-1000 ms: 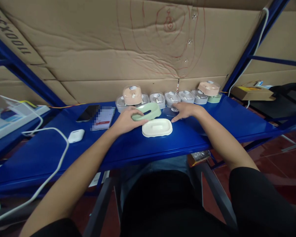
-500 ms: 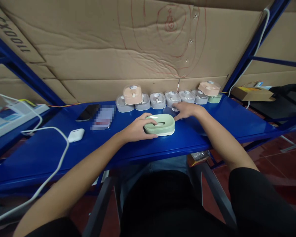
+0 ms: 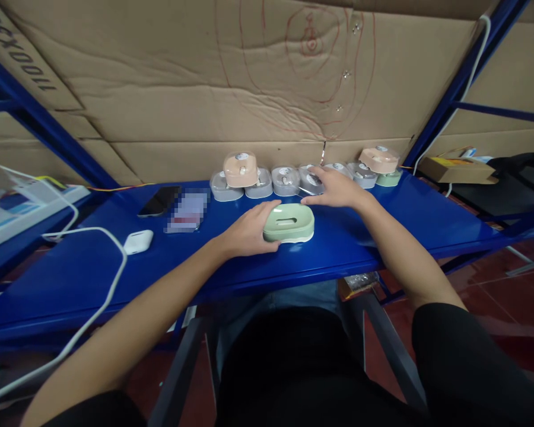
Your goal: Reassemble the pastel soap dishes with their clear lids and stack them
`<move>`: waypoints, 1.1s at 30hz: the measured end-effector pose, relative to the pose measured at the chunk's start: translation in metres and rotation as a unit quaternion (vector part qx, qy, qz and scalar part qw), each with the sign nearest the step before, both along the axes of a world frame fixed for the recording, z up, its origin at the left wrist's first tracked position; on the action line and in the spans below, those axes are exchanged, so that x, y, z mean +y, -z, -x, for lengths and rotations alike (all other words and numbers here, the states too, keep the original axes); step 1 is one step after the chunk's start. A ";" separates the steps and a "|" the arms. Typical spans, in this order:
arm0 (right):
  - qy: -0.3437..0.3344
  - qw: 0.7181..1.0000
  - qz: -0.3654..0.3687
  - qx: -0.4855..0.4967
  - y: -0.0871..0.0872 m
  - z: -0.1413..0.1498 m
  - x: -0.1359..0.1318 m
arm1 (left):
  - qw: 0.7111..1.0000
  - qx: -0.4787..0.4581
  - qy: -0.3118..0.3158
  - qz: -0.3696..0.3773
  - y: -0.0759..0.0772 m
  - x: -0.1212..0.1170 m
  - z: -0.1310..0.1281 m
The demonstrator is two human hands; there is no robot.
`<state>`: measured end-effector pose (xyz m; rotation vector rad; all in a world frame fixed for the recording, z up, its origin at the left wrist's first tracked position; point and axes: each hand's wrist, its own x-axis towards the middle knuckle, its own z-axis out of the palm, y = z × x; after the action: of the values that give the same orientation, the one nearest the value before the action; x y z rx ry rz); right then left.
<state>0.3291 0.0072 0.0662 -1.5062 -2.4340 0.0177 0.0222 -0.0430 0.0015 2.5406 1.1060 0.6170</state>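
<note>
While the left hand (image 3: 248, 232) presses against the end of a sage-green soap dish (image 3: 289, 219) (lid seated on its cream base) mid-shelf on the blue steel shelf (image 3: 93, 284), whether that grip is closed I cannot tell; the right hand (image 3: 336, 187) lies open on a grey plastic box (image 3: 306, 182).

pale green soap dish (image 3: 288, 221), blue shelf (image 3: 71, 296)

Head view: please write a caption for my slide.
Left hand touches a green oval box; right hand touches a grey box.
</note>
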 end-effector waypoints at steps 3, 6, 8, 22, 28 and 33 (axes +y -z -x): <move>-0.062 0.996 -0.009 0.067 0.002 0.004 -0.002 | 1.000 0.001 -0.012 0.024 0.000 0.001 0.000; -0.126 0.987 0.021 0.094 0.006 0.012 -0.008 | 0.998 -0.015 -0.019 0.051 0.001 0.004 0.002; -0.160 0.982 0.047 0.094 0.009 0.018 -0.012 | 0.997 -0.036 -0.023 0.067 0.003 0.006 0.003; -0.225 0.969 0.073 0.075 0.023 0.035 -0.018 | 0.987 -0.129 -0.033 0.094 0.018 0.018 0.005; -0.187 0.978 0.072 0.054 0.025 0.041 -0.023 | 0.985 -0.145 -0.030 0.093 0.019 0.018 0.006; -0.169 0.981 0.090 0.039 0.023 0.044 -0.026 | 0.981 -0.158 -0.029 0.109 0.019 0.019 0.005</move>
<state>0.2851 -0.0186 0.0437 -1.1126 -2.6510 0.3662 0.0169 -0.0236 -0.0176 2.1404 1.0702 0.8314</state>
